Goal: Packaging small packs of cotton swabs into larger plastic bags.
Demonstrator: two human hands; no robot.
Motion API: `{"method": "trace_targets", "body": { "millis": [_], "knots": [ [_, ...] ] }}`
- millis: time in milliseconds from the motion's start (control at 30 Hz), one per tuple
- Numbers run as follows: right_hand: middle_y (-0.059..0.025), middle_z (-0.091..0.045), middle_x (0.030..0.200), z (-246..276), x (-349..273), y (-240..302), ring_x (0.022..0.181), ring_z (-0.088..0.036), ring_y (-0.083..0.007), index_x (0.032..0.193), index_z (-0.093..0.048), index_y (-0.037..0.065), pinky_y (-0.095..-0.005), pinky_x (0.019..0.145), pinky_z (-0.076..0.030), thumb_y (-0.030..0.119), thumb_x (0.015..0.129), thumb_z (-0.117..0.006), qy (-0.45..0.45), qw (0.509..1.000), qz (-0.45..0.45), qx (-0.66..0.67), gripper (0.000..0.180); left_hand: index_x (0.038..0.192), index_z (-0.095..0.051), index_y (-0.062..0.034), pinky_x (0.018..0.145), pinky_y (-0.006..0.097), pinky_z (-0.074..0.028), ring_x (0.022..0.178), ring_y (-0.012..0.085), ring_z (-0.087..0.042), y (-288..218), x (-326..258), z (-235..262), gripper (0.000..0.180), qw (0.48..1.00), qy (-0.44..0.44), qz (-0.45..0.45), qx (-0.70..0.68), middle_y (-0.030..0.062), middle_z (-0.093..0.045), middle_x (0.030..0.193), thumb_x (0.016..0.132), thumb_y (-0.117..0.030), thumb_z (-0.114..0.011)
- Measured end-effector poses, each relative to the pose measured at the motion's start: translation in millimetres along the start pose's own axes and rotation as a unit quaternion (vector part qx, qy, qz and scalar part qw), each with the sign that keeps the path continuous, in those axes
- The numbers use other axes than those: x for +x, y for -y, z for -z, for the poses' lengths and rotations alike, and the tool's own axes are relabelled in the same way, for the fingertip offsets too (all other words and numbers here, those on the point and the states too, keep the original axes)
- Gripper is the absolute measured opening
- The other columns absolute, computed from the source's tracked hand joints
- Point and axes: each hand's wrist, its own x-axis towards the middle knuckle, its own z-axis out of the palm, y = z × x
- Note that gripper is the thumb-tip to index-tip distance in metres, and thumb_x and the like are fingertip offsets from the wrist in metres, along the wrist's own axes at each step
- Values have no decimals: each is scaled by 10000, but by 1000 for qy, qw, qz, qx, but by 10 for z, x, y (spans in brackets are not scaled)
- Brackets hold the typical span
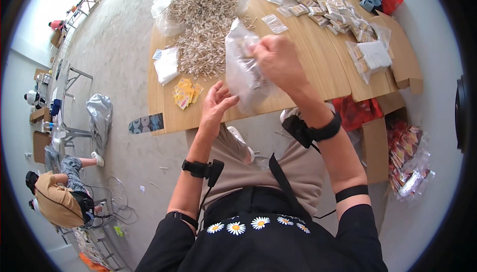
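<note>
A frosted plastic bag (243, 56) hangs over the near edge of the wooden table. My right hand (282, 66), a little blurred, is closed in a fist on the bag's right side. My left hand (217, 107) is at the bag's lower left edge with thumb and fingers apart; whether it touches the plastic I cannot tell. Just beyond lies a large loose heap of cotton swabs (201, 48) with wooden sticks. To the left of the heap are a stack of white plastic sleeves (167, 66) and several small yellow cards (186, 94).
Many filled small packs (328, 6) are piled at the far right of the table (308, 48). A clear bag with white packs (372, 56) is by the right edge. Cardboard boxes (375, 148) stand below on the right. Another person (59, 200) is at the far left.
</note>
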Motion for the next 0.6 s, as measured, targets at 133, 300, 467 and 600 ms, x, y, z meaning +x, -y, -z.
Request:
{"method": "trace_targets", "body": {
  "millis": [133,300,467,600],
  "knots": [
    [-264,-647,737,-442,-3,-12,730,-679,-408,761,-696,-41,-468,669,-525,270,889,-627,97,982,54,-151,344,1508,-292,27,1023,401,-448,1332,299,-443,9,-61,87,955,995,-14,-74,65,221,-416,1473,733,-128,-829],
    [-273,-669,774,-423,-15,97,792,-690,-419,780,-723,-25,-485,746,-552,276,865,-630,124,976,67,-167,326,1500,-341,-24,967,389,-480,1260,277,-506,-303,-318,55,940,986,-42,-137,83,144,-440,1474,694,-79,-821],
    [-261,-659,736,-369,-63,127,733,-684,-407,763,-708,-31,-465,679,-538,263,863,-648,122,984,38,-122,317,1443,-404,-9,989,419,-463,1275,359,-478,-605,-471,-297,1070,872,-62,-324,362,217,-460,1384,561,-271,-949],
    [-222,-651,656,-337,-81,129,622,-689,-300,761,-701,-35,-394,611,-536,238,867,-659,147,988,-42,-20,295,1436,-411,-5,1108,485,-342,1328,452,-386,-505,-476,-488,1080,850,-108,-345,383,290,-361,1442,543,-272,-954]
  ]
}}
